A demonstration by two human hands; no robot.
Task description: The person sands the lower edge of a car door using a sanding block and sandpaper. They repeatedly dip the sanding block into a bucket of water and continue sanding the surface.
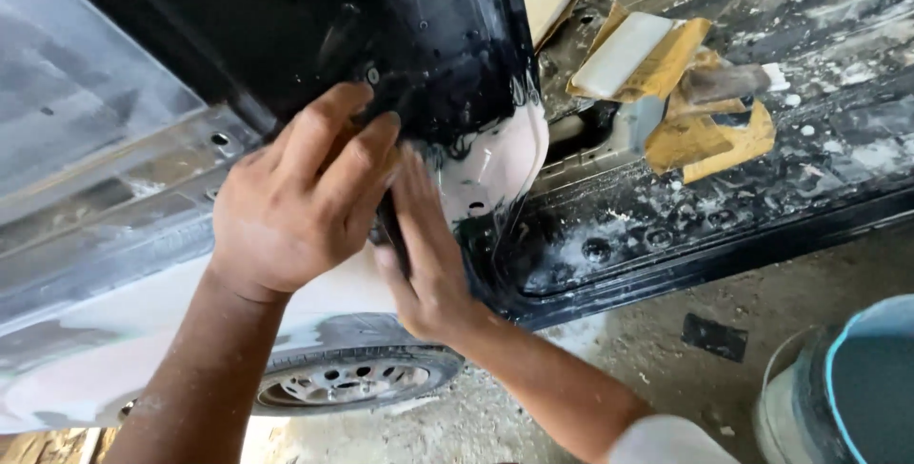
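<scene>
Both hands' fingers (333, 155) press flat against the wet black panel (428, 55).

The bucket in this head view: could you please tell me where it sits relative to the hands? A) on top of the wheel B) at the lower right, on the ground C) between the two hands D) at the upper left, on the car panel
B: the bucket stands on the ground at the lower right edge, well apart from the left hand and right hand, which press on the wet car body panel.
</scene>
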